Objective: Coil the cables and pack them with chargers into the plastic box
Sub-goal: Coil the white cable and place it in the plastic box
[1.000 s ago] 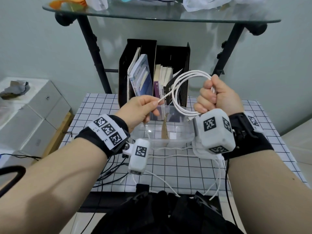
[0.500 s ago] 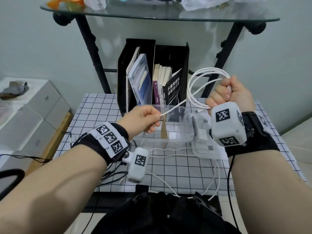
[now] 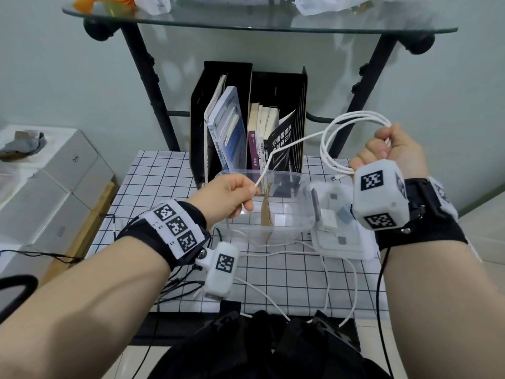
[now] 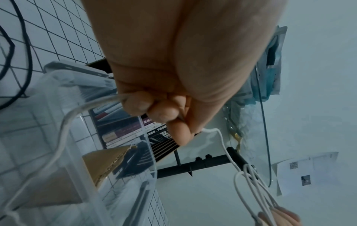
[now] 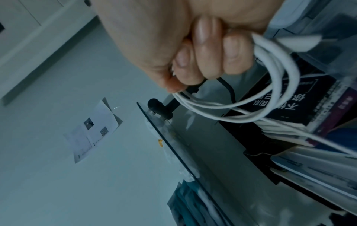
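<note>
My right hand (image 3: pixel 388 151) is raised at the right and grips a coil of white cable (image 3: pixel 332 144) made of several loops; the same coil (image 5: pixel 270 97) shows under its curled fingers in the right wrist view. A straight strand runs from the coil down to my left hand (image 3: pixel 232 195), which pinches it between thumb and fingers (image 4: pixel 164 113) above the clear plastic box (image 3: pixel 303 214). The rest of the cable (image 4: pixel 63 131) trails down from that hand. The box holds a cardboard divider (image 3: pixel 267 212). A white charger (image 3: pixel 328 220) lies on the box lid (image 3: pixel 352 250) to the right.
A black file holder (image 3: pixel 226 86) with books stands behind the box on the grid-pattern table (image 3: pixel 164 176). More white cable (image 3: pixel 341 272) and black wires (image 3: pixel 180 288) lie near the table's front edge. A glass shelf (image 3: pixel 246 20) on black legs spans overhead. White boxes (image 3: pixel 54 170) stand at the left.
My right hand has moved right and slightly up with the coil. My left hand has dropped lower and slid along the strand, so the stretch of cable between the hands is longer.
</note>
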